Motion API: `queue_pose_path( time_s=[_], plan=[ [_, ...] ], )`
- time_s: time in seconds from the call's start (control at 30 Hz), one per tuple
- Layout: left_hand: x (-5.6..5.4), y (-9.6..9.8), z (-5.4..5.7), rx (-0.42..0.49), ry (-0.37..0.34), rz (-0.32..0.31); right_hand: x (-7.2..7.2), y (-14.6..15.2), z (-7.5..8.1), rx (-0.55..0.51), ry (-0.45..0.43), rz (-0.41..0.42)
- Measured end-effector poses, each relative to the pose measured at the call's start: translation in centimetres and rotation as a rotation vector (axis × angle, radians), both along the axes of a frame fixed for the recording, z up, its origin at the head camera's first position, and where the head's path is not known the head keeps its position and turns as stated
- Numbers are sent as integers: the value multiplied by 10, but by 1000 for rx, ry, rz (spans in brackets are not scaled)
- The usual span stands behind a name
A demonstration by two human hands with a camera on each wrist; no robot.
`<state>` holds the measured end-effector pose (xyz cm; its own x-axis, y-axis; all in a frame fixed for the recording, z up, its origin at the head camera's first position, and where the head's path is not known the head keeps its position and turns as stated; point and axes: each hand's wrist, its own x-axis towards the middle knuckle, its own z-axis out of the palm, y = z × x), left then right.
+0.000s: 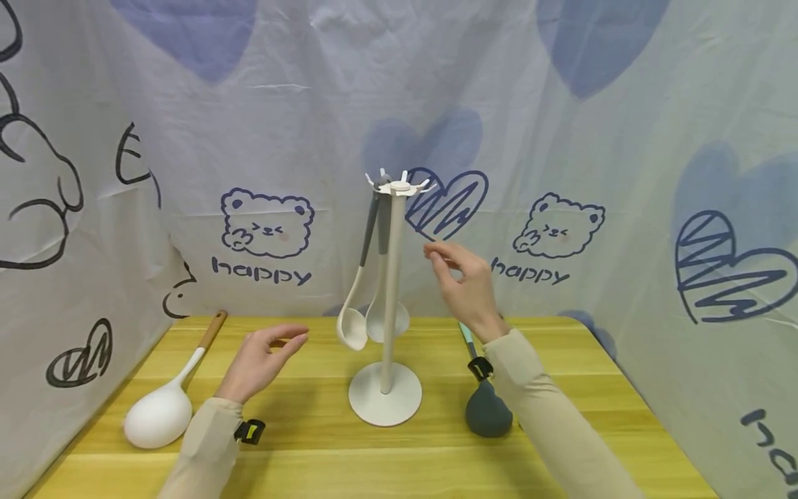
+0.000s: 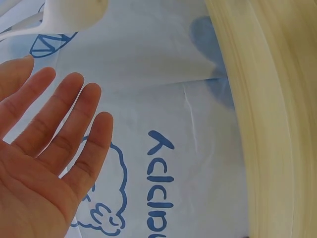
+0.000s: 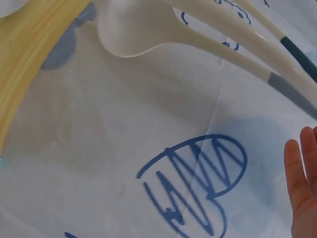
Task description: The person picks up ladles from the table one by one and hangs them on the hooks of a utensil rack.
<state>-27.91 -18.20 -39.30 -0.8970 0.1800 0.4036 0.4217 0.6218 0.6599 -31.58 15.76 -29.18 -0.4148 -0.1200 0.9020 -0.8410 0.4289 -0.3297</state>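
A white utensil stand with a round base and a ring of hooks stands upright on the table. Two pale utensils with grey handles hang from its left and back hooks: a soup ladle and a second, round-headed one, partly behind the pole. To the right of the pole, below hook height, my right hand is raised with nothing in it, thumb near the bent forefinger. My left hand hovers over the table left of the stand, holding nothing. Its fingers are spread and nearly straight in the left wrist view.
A large white ladle with a wooden-tipped handle lies on the table's left side. On the right lies a dark utensil with a mint handle end, partly covered by my right arm. A printed cloth encloses the wooden table.
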Motion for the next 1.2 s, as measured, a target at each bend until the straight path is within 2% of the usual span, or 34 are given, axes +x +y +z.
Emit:
queue_pose_path(
  time_s=[0.33,0.67,0.9,1.07,1.2],
  plan=[
    [-1,-7,2,-18,26,9,7,18,-25,43,-252,-61],
    [-2,-20,2,-95,32,66,13,28,-51,83,-447,-111],
    [-3,-33,-2,-256,36,146,15,33,-69,34,-500,-146],
    [-3,-43,-2,-298,19,168,15,37,-79,-17,-487,-146],
    [-3,-53,-1,-337,-39,187,16,39,-86,-52,-466,-157]
  ],
)
